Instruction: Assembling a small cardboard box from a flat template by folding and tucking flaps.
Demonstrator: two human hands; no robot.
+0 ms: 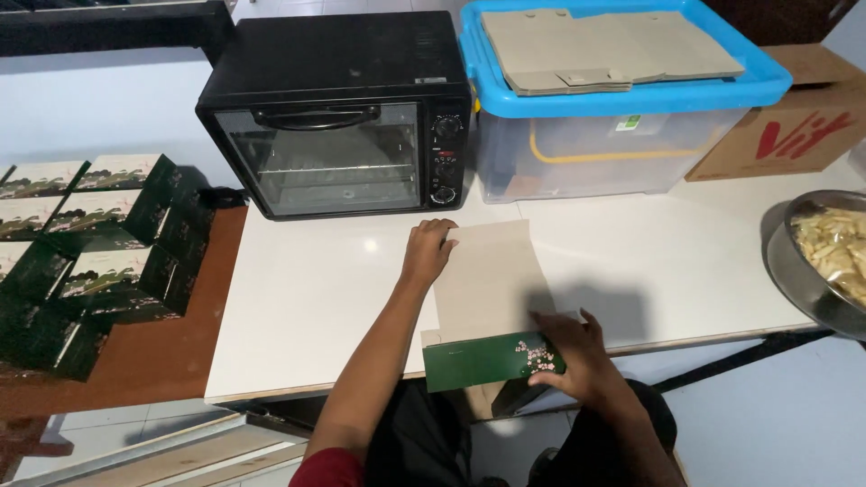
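Pressing down on a flat cardboard box blank (487, 275), I have it lying on the white table (307, 289), just in front of the black toaster oven (338, 113). My left hand (427, 252) rests fingers-down on the blank's far left corner, the corner nearest the oven, flat rather than gripping. My right hand (573, 352) sits at the near edge, farther from the oven, with fingers curled over the green printed flap (478, 359) (it carries a small pink flower pattern) and pinching it where it folds past the table's edge.

To the right of the oven stands a clear plastic bin with a blue lid (622, 99), and more flattened cardboard (604, 45) is stacked on that lid. Farther right of the oven, beyond the bin, is a brown carton (803, 126), and nearer me a metal bowl (812, 261) of pale food pieces. Left of the oven, on a brown surface, lie assembled green boxes (99, 243) in rows.
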